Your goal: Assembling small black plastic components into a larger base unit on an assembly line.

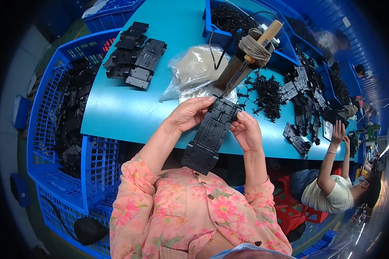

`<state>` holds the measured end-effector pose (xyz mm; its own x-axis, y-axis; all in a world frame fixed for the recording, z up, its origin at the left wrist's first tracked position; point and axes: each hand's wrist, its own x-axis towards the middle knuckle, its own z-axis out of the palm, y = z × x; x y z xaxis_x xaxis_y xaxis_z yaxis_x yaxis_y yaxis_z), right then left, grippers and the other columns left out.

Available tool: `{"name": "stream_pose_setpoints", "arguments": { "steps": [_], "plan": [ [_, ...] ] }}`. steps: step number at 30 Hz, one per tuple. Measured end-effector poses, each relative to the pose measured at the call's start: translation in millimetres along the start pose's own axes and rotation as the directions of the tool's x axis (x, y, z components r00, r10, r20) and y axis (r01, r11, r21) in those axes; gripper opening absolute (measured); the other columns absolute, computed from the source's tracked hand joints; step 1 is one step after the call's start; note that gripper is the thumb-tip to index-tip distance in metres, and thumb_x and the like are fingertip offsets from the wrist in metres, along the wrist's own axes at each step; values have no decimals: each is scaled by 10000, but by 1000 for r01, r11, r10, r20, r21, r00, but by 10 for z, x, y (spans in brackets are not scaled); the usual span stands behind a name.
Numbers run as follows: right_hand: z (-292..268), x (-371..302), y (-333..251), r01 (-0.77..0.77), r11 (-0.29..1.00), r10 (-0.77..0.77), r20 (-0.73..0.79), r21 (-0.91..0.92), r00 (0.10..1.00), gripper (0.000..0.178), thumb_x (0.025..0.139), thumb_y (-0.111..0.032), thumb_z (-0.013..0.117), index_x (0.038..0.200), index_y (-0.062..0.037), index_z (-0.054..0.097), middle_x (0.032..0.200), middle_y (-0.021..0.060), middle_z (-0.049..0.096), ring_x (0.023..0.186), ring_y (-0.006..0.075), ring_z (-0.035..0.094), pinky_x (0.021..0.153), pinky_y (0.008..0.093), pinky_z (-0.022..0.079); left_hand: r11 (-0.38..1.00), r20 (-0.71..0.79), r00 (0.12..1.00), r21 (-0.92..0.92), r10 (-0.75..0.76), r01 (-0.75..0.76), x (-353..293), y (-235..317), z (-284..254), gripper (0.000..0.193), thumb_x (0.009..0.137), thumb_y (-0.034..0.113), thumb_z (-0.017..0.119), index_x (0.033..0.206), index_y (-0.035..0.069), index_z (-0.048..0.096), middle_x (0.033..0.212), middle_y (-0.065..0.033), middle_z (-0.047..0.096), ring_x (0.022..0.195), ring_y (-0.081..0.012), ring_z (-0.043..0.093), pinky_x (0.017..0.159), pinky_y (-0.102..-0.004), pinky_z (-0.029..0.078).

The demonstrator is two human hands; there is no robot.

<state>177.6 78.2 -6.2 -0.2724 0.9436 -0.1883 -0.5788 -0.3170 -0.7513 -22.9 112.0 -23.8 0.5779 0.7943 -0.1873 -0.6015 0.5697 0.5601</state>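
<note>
A long black plastic chassis-like part is held between my two hands, tilted with its lower end close to my body. My left hand pinches its upper left corner, and my right hand grips the upper right edge. Just beyond its far end stands a brown upright holder with a grey cloth wrapped round its top and a wooden stick poking out. Left of the holder lies a clear plastic bag. Small black branched parts lie heaped to its right.
Similar black parts are stacked on the teal table, and more fill a blue crate at the left. Blue bins of small black pieces stand at the back. On the right, a co-worker handles parts beside a loose pile.
</note>
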Motion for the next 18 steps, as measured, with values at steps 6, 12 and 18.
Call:
{"name": "stream_pose_setpoints", "arguments": {
  "steps": [6,12,18],
  "plan": [
    [173,-30,-42,-19,996,10,-108,-85,994,110,815,-143,553,756,-84,482,625,-62,441,583,43,427,606,230,398,1000,7,1000,4,-2,2,11,-17,-28,210,823,213,577,954,49,571,870,-9,607,746,-62,572,670,-196,473],
    [184,-34,-48,-20,996,11,-107,-87,994,119,816,-141,552,743,-90,473,613,-64,436,569,39,426,593,220,394,1000,17,1000,-6,3,-3,16,-16,-35,215,822,213,578,961,49,567,875,-7,606,745,-59,570,673,-194,472],
    [194,-35,-51,-19,997,11,-104,-81,995,115,814,-143,555,750,-85,480,631,-55,448,581,43,431,596,223,394,1000,13,1000,19,5,-5,9,-6,-19,222,825,222,575,966,50,568,878,-4,606,750,-56,568,679,-196,469]
  ]
}}
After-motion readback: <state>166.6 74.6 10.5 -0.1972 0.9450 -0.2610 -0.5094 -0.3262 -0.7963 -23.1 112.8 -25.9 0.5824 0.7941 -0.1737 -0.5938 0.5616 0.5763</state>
